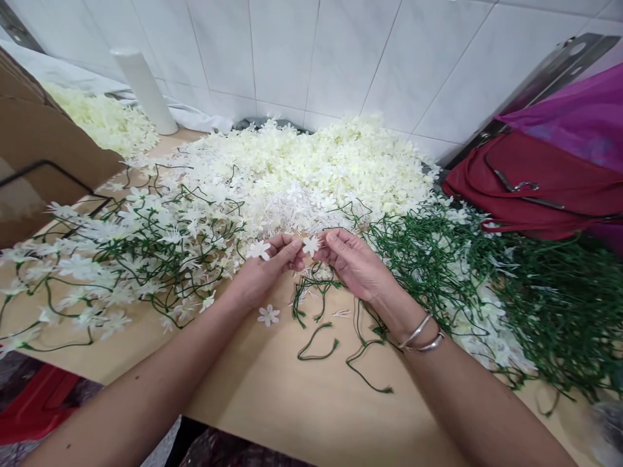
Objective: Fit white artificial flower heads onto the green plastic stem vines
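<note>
My left hand (277, 256) is closed in a pinch, its thumb and fingertips against a small white artificial flower (311, 245). A second white flower (257, 250) shows at the back of this hand; whether it is gripped or only rests there is unclear. Facing it, my right hand (353, 263) has its thumb and finger pinched close by the first flower's other side. What sits between those right fingertips is too small to make out. Below the hands lie short green stems (318, 353) and a loose white flower (268, 315) on the wooden table (272, 389).
Stemmed white flowers (117, 259) spread at the left. Behind is a heap of cream blossoms (331, 159); green stems (559, 305) pile up at the right. A cardboard box (43, 143), a white roll (146, 91) and a red bag (545, 181) stand around the edges.
</note>
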Available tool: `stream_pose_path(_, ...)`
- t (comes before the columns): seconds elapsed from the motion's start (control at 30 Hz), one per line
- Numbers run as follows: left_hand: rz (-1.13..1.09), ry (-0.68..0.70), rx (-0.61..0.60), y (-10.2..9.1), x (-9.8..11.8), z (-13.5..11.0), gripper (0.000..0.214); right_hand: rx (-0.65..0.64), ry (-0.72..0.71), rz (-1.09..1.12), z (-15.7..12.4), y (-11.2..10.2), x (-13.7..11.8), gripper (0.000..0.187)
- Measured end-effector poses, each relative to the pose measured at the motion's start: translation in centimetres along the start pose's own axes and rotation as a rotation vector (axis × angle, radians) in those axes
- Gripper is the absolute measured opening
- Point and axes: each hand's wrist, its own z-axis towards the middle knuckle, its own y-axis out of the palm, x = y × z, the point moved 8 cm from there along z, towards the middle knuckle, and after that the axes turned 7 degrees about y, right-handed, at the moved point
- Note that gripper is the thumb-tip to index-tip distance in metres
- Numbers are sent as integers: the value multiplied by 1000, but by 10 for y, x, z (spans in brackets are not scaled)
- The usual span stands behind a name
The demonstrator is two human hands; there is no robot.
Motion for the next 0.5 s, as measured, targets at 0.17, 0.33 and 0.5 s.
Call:
stream_pose_path(0.17, -269, 158, 168, -26, 34, 4, 57, 15, -9, 3, 1, -3, 0, 35)
stream_pose_path(0.33, -260, 187, 49, -12, 48, 4, 86, 3, -12, -8, 0, -2, -1, 33)
stream_pose_path(0.5, -192, 168, 94, -12, 28, 6, 46, 62, -103, -230, -1, -8, -7, 23)
